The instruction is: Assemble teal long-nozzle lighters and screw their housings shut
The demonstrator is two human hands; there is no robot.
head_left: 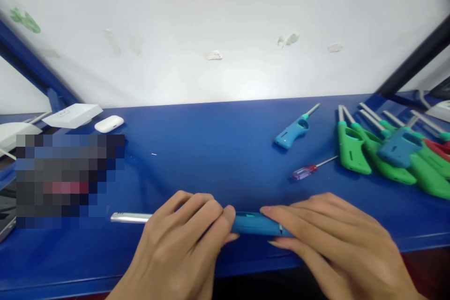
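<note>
A blue gas lighter [251,223] lies sideways between my two hands, low over the front part of the blue table. My left hand [188,236] is closed around it near the metal nozzle, which sticks out to the left. My right hand [333,236] grips the handle's other end, thumb and fingers pressed to it. Much of the lighter's body is hidden under my fingers. Beyond my right hand lies a small screwdriver [305,172] with a clear purple and red handle. Another blue lighter [291,133] rests farther back.
Several green lighters [351,154] are heaped at the right, with a blue lighter [399,147] on top. A white earbud case [109,124] and a white box [73,115] stand back left. One tiny screw-like piece [153,154] lies on the blue table [211,150]. A blurred patch covers the left side.
</note>
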